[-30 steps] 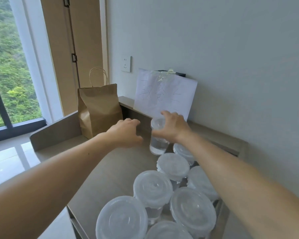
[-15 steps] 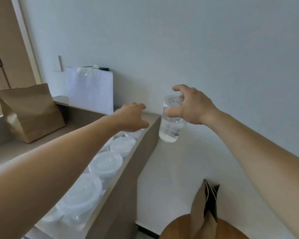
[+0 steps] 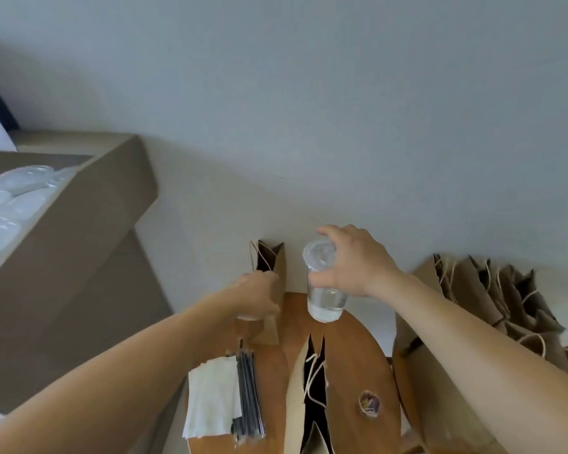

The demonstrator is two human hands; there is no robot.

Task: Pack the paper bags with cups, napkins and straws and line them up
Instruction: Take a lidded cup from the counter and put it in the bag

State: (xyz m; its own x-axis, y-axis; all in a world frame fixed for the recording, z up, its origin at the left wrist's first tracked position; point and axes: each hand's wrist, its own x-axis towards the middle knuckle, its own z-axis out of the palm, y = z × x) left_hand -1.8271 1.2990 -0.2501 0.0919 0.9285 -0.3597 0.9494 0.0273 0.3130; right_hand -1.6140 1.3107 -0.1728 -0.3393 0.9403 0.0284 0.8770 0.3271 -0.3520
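Lidded cup (image 3: 325, 303) with water in the bottom hangs in the air over the far side of the round wooden table (image 3: 351, 355). The right hand (image 3: 354, 263) grasps it from the side up near the lid, fingers wrapped round it.

The left hand (image 3: 256, 296) is down at the far paper bag (image 3: 276, 267) at the table's 12 o'clock. Its fingers curl at the rim, and it looks like it's gripping the bag to hold the mouth open. So the cup sits at the left hand's 3 o'clock, just beside it and a bit higher, not over the bag's mouth yet.

What worries me:
- That bag mouth looks narrow, so the cup's base could catch the rim and fold or topple the bag.
- The grip is high on a soft cup, so a squeeze might pop the lid and slosh water.
- The other open paper bag (image 3: 312, 388) stands at 6 o'clock right under the forearms, so an elbow could knock it.

Napkins (image 3: 210, 398) and straws (image 3: 248, 388) lie at the table's 8 o'clock, more paper bags (image 3: 492, 306) at 3 o'clock.
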